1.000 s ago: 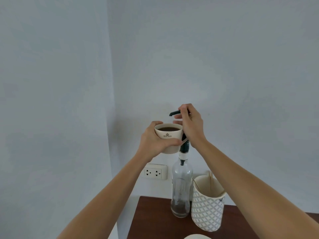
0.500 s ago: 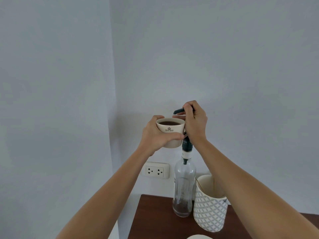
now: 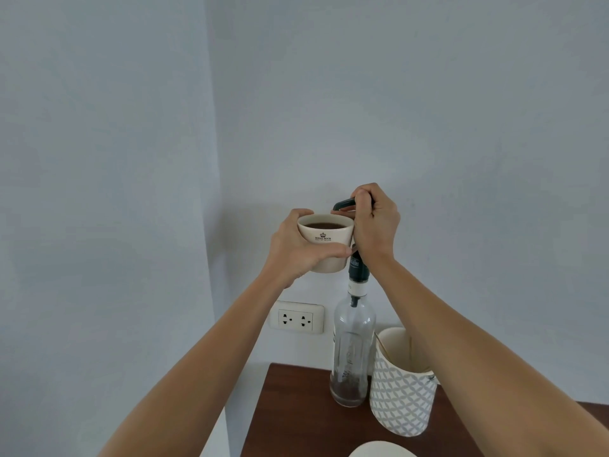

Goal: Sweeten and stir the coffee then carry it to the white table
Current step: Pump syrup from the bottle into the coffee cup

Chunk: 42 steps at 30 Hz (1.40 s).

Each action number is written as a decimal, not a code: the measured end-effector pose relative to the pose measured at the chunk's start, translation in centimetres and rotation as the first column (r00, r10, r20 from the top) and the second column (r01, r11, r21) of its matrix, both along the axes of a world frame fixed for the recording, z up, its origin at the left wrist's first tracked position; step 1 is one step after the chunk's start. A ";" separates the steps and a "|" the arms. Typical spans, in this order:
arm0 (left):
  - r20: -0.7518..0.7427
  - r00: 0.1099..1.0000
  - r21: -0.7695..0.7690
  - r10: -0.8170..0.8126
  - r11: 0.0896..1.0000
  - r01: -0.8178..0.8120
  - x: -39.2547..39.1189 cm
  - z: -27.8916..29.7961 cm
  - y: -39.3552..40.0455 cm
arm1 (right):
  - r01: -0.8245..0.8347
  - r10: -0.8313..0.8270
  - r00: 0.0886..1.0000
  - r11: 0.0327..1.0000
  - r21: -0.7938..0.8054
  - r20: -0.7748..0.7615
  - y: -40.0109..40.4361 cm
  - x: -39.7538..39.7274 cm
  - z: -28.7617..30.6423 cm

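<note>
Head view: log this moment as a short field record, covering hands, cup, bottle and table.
left hand: holds the cup in the air
cup: cream, printed crest, dark coffee inside
right hand: closed on the pump head
pump spout: over the cup's rim
bottle: clear glass, upright, little dark syrup at bottom
patterned holder: beside the bottle
table: dark wood

Single head-worn wide-angle view, close behind outstretched forearms, facing a pale grey wall corner [image 3: 211, 159]; tilted slightly down, catching only the back edge of a dark brown wooden table [image 3: 296, 410] at bottom.
</note>
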<state>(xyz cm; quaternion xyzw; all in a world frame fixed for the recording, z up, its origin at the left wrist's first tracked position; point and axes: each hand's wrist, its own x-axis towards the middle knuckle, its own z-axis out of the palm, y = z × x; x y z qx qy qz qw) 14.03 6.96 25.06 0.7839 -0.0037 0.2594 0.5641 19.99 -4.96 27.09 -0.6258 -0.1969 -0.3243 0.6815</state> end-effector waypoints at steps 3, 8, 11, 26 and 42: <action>-0.002 1.000 -0.002 0.000 1.000 0.000 0.0 0.1 0.0 | 0.009 -0.009 1.000 1.000 0.003 0.007 0.1 0.1 0.0; -0.007 1.000 0.003 0.002 1.000 -0.002 0.0 0.0 0.0 | 0.027 -0.027 1.000 0.999 -0.028 0.014 0.0 0.1 0.0; -0.008 1.000 0.005 0.004 1.000 -0.004 0.0 0.0 0.0 | 0.034 -0.034 0.999 0.999 -0.026 0.008 0.1 0.0 0.0; -0.017 1.000 0.004 0.004 1.000 -0.004 0.3 -0.2 0.1 | 0.056 -0.055 0.998 0.998 -0.026 0.016 0.2 0.5 -0.3; -0.024 1.000 0.019 0.007 1.000 -0.006 -0.4 -0.1 0.0 | 0.061 -0.061 0.998 0.996 -0.058 0.007 0.1 -0.6 -0.3</action>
